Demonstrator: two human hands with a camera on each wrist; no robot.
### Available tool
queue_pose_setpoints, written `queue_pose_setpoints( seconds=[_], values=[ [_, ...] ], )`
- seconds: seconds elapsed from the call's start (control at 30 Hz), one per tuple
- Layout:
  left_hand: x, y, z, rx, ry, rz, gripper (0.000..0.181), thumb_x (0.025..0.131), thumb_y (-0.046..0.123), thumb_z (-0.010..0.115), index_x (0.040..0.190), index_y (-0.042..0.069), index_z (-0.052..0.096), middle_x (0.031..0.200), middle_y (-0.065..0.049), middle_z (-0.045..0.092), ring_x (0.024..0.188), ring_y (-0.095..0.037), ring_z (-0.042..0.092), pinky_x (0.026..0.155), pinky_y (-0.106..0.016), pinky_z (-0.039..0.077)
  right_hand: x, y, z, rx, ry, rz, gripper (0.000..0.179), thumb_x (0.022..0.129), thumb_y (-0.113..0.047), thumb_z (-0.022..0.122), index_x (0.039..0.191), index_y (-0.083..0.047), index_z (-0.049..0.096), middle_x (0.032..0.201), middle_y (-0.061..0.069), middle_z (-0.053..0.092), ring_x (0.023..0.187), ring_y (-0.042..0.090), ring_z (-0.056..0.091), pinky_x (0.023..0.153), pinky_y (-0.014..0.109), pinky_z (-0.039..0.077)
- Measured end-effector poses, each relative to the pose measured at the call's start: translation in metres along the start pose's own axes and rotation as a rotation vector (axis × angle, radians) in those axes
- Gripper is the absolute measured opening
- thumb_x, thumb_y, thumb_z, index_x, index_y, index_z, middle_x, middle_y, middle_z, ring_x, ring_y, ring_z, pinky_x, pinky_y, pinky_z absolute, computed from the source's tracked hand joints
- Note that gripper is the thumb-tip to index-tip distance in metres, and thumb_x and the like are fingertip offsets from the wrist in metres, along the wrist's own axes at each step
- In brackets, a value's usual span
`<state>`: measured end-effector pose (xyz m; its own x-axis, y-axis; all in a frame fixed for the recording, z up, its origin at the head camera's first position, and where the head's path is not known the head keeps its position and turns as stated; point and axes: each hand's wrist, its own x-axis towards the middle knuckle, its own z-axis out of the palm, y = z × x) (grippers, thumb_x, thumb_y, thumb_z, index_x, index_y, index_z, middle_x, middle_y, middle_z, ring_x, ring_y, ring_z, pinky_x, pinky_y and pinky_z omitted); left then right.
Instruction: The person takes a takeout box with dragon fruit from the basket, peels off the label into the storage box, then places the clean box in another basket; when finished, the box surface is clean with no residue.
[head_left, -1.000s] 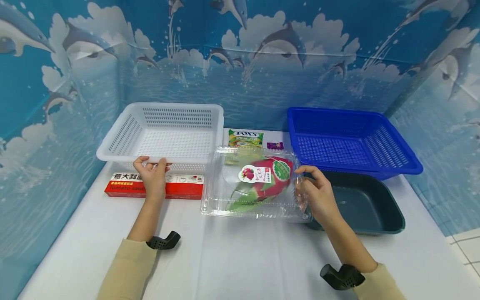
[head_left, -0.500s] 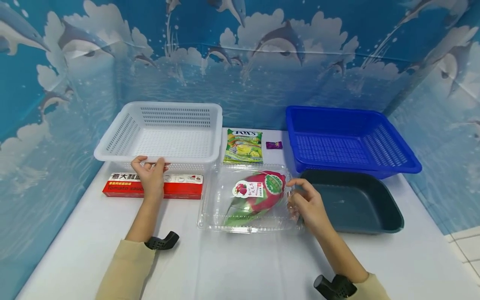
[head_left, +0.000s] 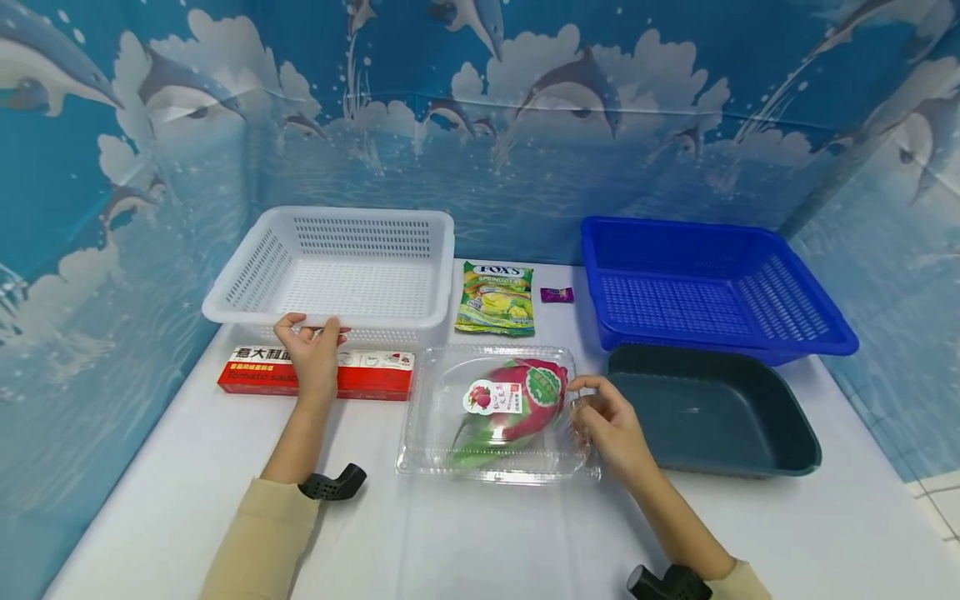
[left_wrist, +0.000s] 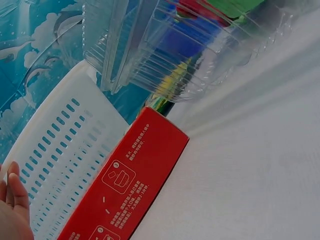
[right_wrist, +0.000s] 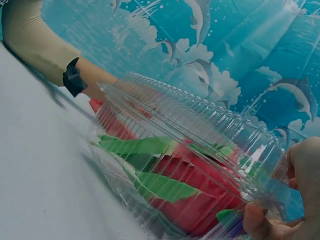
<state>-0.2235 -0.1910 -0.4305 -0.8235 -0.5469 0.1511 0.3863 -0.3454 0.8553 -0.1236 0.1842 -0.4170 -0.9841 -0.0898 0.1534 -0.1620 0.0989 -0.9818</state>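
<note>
A clear plastic clamshell box [head_left: 442, 417] with a labelled dragon fruit [head_left: 534, 408] inside sits mid-table. My right hand [head_left: 611, 421] pinches its right edge; the right wrist view shows thumb and fingers [right_wrist: 255, 217] at the clear rim. My left hand [head_left: 315, 362] grips the front rim of the white plastic basket [head_left: 352, 321] at the back left, with some fingertips hidden beneath the rim. Below that hand lies a red box of tomato sauce pasta [head_left: 375, 383], partly covered by the wrist and hand.
Behind the clamshell box lie a green FOX'S candy bag [head_left: 495, 300] and a small purple wrapped candy [head_left: 557, 295]. A blue basket [head_left: 720, 346] stands at the back right, with a dark green basin [head_left: 712, 425] in front of it. A dolphin-print curtain [head_left: 517, 183] rises behind the table.
My right hand has brought the clamshell box down and toward me, uncovering the candy bag. My left hand has stayed on the white basket's rim.
</note>
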Motion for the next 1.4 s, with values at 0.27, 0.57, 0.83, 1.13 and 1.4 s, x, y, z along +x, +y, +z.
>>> queue_pose_setpoints(
  seconds=[0.27,0.57,0.83,1.13,1.4],
  values=[
    [-0.001,-0.001,0.000,-0.005,-0.004,0.003,0.039,0.091,-0.006,0.059,0.109,0.014,0.030,0.089,-0.013,0.050,0.065,-0.019,0.061,0.067,-0.023,0.055,-0.002,0.000,0.001,-0.123,-0.078,0.011,0.031,0.087,0.007,0.048,0.116,-0.001,0.054,0.077,0.011,0.047,0.052,0.008,0.045,0.044,0.023,0.040],
    [-0.001,0.000,0.000,-0.014,-0.009,0.016,0.040,0.090,-0.007,0.059,0.108,0.014,0.030,0.088,-0.013,0.050,0.064,-0.019,0.060,0.065,-0.022,0.054,-0.007,-0.011,0.001,-0.233,-0.069,0.104,0.032,0.089,0.000,0.051,0.120,-0.007,0.055,0.082,0.013,0.053,0.055,0.015,0.049,0.043,0.030,0.046],
    [-0.002,0.001,0.000,-0.021,-0.018,0.008,0.040,0.091,-0.008,0.058,0.108,0.014,0.030,0.087,-0.012,0.051,0.064,-0.018,0.063,0.065,-0.022,0.055,-0.009,-0.019,-0.002,-0.428,-0.087,0.165,0.032,0.094,-0.009,0.052,0.125,-0.017,0.053,0.095,0.017,0.061,0.067,0.021,0.053,0.053,0.030,0.047],
    [-0.002,0.003,0.001,0.007,-0.019,-0.011,0.039,0.092,-0.006,0.058,0.108,0.015,0.030,0.087,-0.011,0.051,0.067,-0.016,0.063,0.067,-0.022,0.054,-0.012,-0.030,-0.004,-0.649,-0.132,0.123,0.034,0.097,-0.018,0.053,0.131,-0.021,0.052,0.114,0.019,0.064,0.094,0.030,0.064,0.066,0.039,0.056],
    [-0.010,0.006,-0.003,0.124,-0.058,-0.018,0.029,0.095,-0.004,0.055,0.106,0.015,0.036,0.093,-0.009,0.048,0.070,-0.013,0.063,0.066,-0.019,0.051,-0.014,-0.037,-0.006,-0.862,-0.131,-0.001,0.039,0.091,-0.021,0.063,0.129,-0.019,0.061,0.115,0.014,0.060,0.074,0.016,0.057,0.055,0.029,0.047]
  ],
)
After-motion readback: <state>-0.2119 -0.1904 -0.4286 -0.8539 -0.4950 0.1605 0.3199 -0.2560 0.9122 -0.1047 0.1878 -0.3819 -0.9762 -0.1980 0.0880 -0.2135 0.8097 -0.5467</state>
